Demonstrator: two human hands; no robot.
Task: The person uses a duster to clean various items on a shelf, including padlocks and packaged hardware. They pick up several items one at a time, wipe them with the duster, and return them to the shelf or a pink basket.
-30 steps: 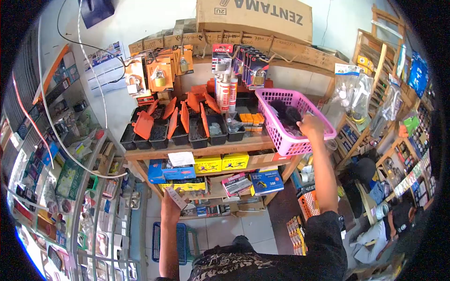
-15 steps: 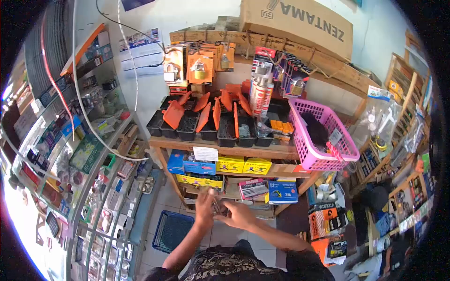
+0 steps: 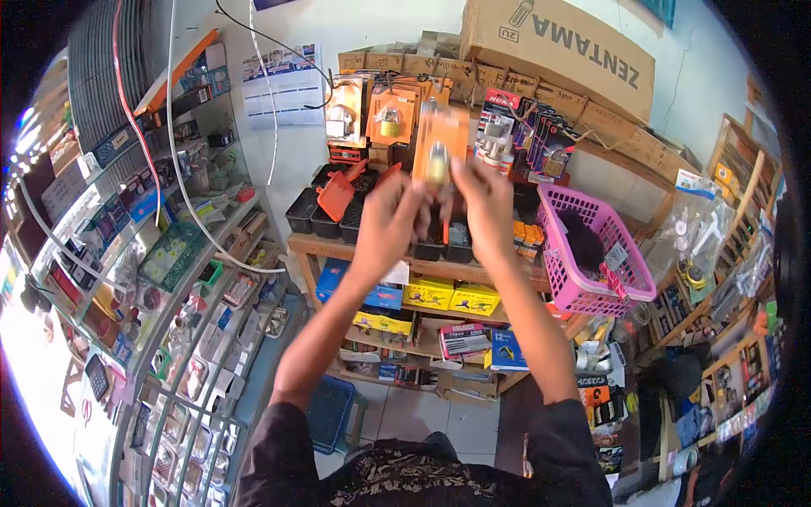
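Note:
A carded padlock point(image 3: 438, 162), brass-coloured on an orange backing card, is held up in front of the shelf between my two hands and is blurred by motion. My right hand point(image 3: 486, 203) grips its right edge, with the thumb against the card. At its lower left, my left hand point(image 3: 387, 221) has curled fingers closed on the card's bottom edge, though the fingertips are smeared. Behind it, more carded padlocks point(image 3: 390, 118) hang from the wooden rail. Black bins point(image 3: 302, 211) with orange lids point(image 3: 340, 193) stand below, partly hidden by my hands.
A pink basket point(image 3: 591, 291) stands at the shelf's right end. Yellow boxes point(image 3: 427, 293) and blue boxes point(image 3: 509, 351) fill the lower shelves. To the left is a glass display case point(image 3: 182, 296); a dark blue crate point(image 3: 331, 414) sits on the floor. White cables hang at upper left.
Both my hands have risen from low before the lower shelves to the height of the hanging padlocks. The carded padlock now shows clearly between them. The view has shifted slightly.

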